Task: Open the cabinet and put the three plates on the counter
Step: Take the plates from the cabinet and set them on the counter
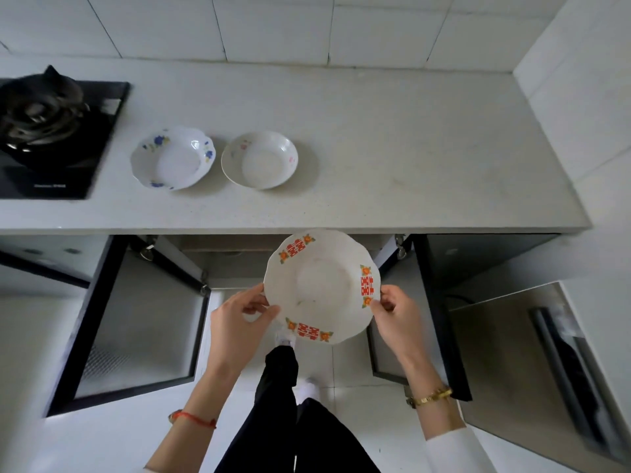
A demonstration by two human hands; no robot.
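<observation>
A white plate with red and orange marks (321,288) hangs level in front of the open cabinet, just below the counter's front edge. My left hand (239,312) pinches its left rim and my right hand (396,308) pinches its right rim. On the pale counter (409,148) rest two more plates side by side: one with blue flowers (172,158) on the left and one with faint pink flowers (259,159) on the right. Both cabinet doors, the left one (136,322) and the right one (392,336), stand swung wide toward me.
A black gas hob (51,145) with a dark pot fills the counter's left end. A white tiled wall rises behind and to the right. A steel appliance (532,370) stands low at the right. My legs and feet are on the pale floor below.
</observation>
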